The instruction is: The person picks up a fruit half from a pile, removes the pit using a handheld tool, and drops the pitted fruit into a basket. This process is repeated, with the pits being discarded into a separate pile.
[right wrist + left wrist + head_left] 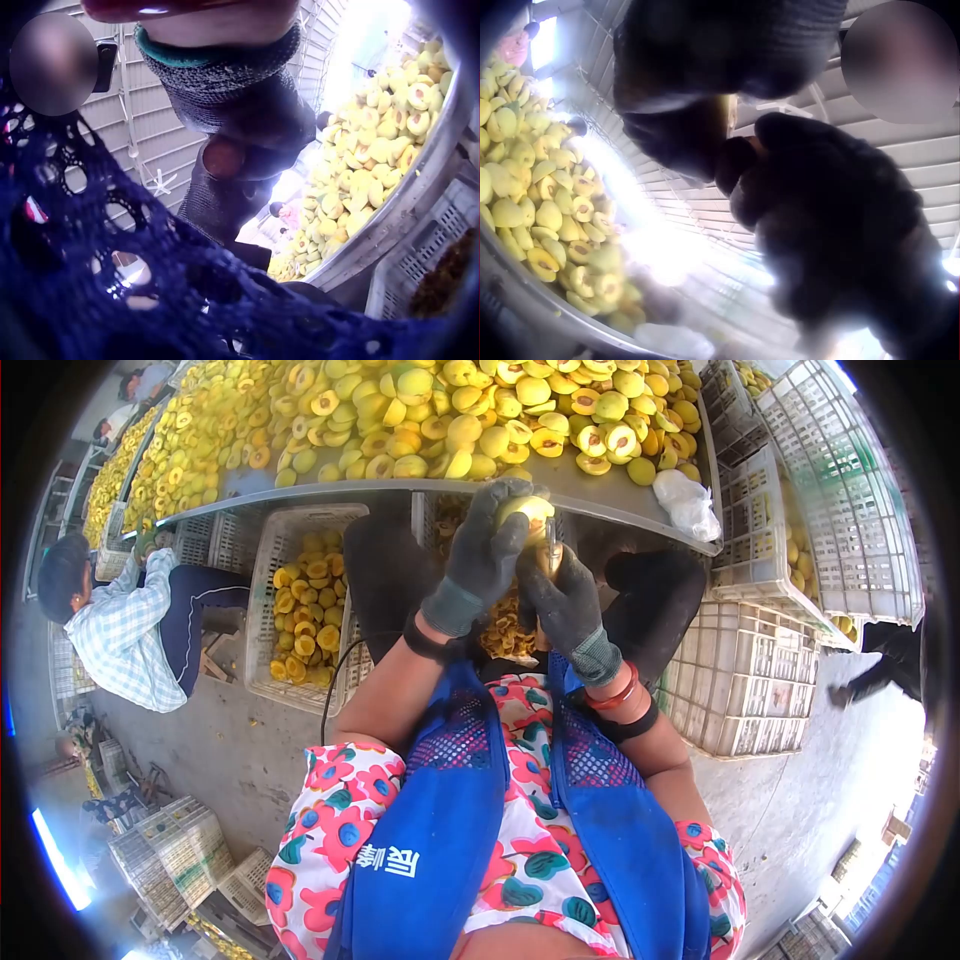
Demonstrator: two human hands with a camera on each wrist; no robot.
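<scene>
In the head view, our left hand (480,555) is gripping a yellow peach (525,510) near the worktop (580,485), fingers curled around it; our right hand (568,605) is clamping its fingers on a wooden-handled tool (549,560) just beside the fruit. In the left wrist view, dark gloves (840,202) are hiding most of the contact; a slipping tool could be jabbing the left fingers. In the right wrist view, we aren't seeing the peach; a loosening grip could be dropping it.

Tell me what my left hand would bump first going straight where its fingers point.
Probably the metal table rim; if your left hand is above that, the heaped yellow fruit beyond. The head view leaves its height unclear.
</scene>
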